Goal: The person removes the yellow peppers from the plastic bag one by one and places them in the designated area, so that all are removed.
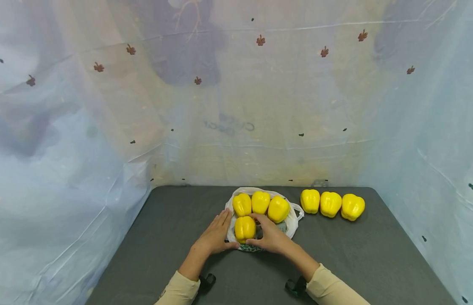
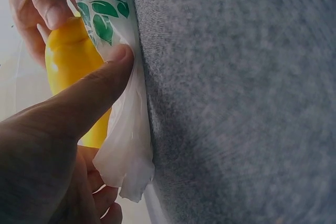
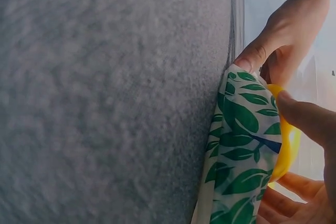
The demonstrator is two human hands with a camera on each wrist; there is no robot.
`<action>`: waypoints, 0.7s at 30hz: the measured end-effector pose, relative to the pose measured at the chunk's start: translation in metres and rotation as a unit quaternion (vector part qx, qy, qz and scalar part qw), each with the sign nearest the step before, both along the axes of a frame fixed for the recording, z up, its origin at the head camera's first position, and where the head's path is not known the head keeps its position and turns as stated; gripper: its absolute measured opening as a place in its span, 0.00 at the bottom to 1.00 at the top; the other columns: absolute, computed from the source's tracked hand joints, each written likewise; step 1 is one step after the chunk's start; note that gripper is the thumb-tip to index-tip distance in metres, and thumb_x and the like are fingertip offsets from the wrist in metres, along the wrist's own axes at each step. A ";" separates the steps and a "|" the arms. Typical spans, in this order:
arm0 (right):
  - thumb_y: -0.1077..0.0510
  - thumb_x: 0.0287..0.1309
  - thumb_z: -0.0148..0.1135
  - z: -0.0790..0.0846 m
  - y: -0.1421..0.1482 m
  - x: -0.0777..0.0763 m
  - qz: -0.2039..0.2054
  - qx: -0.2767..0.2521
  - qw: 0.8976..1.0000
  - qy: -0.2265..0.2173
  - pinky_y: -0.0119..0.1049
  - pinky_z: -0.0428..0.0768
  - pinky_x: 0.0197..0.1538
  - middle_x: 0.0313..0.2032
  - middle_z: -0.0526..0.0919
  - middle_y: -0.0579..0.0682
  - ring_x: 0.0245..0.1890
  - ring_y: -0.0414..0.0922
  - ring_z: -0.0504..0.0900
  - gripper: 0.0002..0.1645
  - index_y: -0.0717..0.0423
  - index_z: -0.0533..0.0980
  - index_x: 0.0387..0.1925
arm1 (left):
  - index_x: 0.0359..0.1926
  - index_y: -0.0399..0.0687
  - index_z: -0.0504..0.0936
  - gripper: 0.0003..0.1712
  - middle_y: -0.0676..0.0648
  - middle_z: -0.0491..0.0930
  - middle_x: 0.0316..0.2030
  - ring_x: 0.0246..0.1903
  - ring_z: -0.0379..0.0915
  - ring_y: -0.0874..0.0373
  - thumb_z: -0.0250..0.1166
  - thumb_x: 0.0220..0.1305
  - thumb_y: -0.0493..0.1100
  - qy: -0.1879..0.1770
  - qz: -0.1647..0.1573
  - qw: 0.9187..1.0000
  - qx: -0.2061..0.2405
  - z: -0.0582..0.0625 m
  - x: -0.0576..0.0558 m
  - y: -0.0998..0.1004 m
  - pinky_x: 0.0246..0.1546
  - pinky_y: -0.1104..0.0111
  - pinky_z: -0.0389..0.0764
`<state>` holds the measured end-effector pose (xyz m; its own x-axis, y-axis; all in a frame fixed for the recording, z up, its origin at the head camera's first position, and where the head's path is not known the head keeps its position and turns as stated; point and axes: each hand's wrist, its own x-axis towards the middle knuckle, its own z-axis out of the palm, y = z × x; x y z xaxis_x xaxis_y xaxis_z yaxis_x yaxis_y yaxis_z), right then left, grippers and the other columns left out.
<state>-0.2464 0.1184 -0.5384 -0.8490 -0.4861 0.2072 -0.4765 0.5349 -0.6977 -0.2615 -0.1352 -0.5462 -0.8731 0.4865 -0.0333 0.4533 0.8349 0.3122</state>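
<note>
A white plastic bag (image 1: 297, 229) with green leaf print (image 3: 244, 148) lies spread on the table with several yellow bell peppers on it. My right hand (image 1: 272, 237) holds the nearest yellow bell pepper (image 1: 245, 229), with thumb in front and fingers at its far right side. Along the bag's left side lies my left hand (image 1: 215, 234), fingers extended; its thumb (image 2: 116, 62) presses the near edge of the bag. Behind the held pepper sit three others: a left one (image 1: 242, 205), a middle one (image 1: 261, 202) and a right one (image 1: 279, 209).
Three more yellow bell peppers (image 1: 330, 204) stand in a row on the dark grey table (image 1: 175, 220), right of the bag. A bag handle loop (image 1: 299, 212) sticks out toward them. Pale patterned sheeting (image 1: 236, 106) hangs behind the table and at its sides.
</note>
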 end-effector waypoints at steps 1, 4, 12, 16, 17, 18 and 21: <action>0.51 0.61 0.81 0.000 0.000 0.000 -0.001 0.000 1.000 0.000 0.60 0.81 0.64 0.70 0.74 0.62 0.63 0.58 0.80 0.52 0.67 0.64 0.76 | 0.85 0.34 0.48 0.68 0.35 0.45 0.85 0.85 0.42 0.40 0.76 0.64 0.65 0.000 0.000 1.000 0.001 0.000 0.000 0.000 0.83 0.47 0.52; 0.52 0.62 0.81 0.000 -0.001 -0.001 -0.003 0.000 1.000 0.001 0.59 0.82 0.64 0.69 0.75 0.61 0.63 0.57 0.81 0.50 0.67 0.65 0.76 | 0.85 0.33 0.48 0.68 0.34 0.45 0.85 0.85 0.42 0.40 0.76 0.64 0.65 0.000 -0.001 1.000 0.004 0.001 0.001 0.000 0.83 0.46 0.52; 0.53 0.62 0.80 -0.003 -0.001 -0.001 -0.007 0.000 1.000 0.009 0.58 0.83 0.63 0.68 0.76 0.61 0.61 0.57 0.82 0.48 0.66 0.66 0.75 | 0.85 0.31 0.48 0.67 0.33 0.45 0.85 0.84 0.42 0.38 0.77 0.64 0.62 0.001 -0.004 1.000 0.012 0.001 0.001 0.000 0.83 0.44 0.51; 0.54 0.62 0.80 -0.003 0.000 0.000 -0.002 -0.016 1.000 0.012 0.60 0.83 0.62 0.67 0.76 0.62 0.61 0.58 0.82 0.47 0.67 0.66 0.74 | 0.85 0.31 0.48 0.67 0.33 0.45 0.85 0.84 0.42 0.38 0.77 0.65 0.61 0.000 -0.005 1.000 0.014 0.000 0.001 0.000 0.83 0.44 0.50; 0.55 0.62 0.80 -0.003 0.000 0.000 -0.002 -0.020 1.000 0.012 0.60 0.83 0.62 0.67 0.77 0.62 0.61 0.58 0.82 0.47 0.68 0.67 0.74 | 0.85 0.31 0.48 0.67 0.33 0.45 0.85 0.84 0.42 0.37 0.78 0.64 0.61 -0.001 -0.005 1.000 0.016 0.000 0.001 0.000 0.83 0.44 0.50; 0.55 0.62 0.80 -0.004 0.001 0.000 -0.001 -0.026 1.000 0.011 0.61 0.83 0.62 0.67 0.77 0.62 0.60 0.59 0.82 0.46 0.68 0.67 0.74 | 0.85 0.32 0.48 0.67 0.33 0.45 0.85 0.84 0.42 0.37 0.78 0.64 0.61 -0.002 -0.004 1.000 0.016 0.000 0.001 0.000 0.83 0.44 0.50; 0.56 0.63 0.80 -0.005 0.004 0.001 -0.002 -0.033 0.999 0.008 0.62 0.82 0.63 0.67 0.77 0.63 0.61 0.59 0.82 0.46 0.68 0.67 0.74 | 0.85 0.32 0.47 0.68 0.33 0.44 0.85 0.84 0.41 0.38 0.78 0.64 0.61 -0.004 -0.003 1.000 0.017 0.000 0.001 -0.001 0.83 0.44 0.49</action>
<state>-0.2452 0.1220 -0.5430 -0.8474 -0.4679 0.2510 -0.4853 0.4905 -0.7238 -0.2609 -0.1358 -0.5465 -0.8695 0.4933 -0.0238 0.4562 0.8207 0.3441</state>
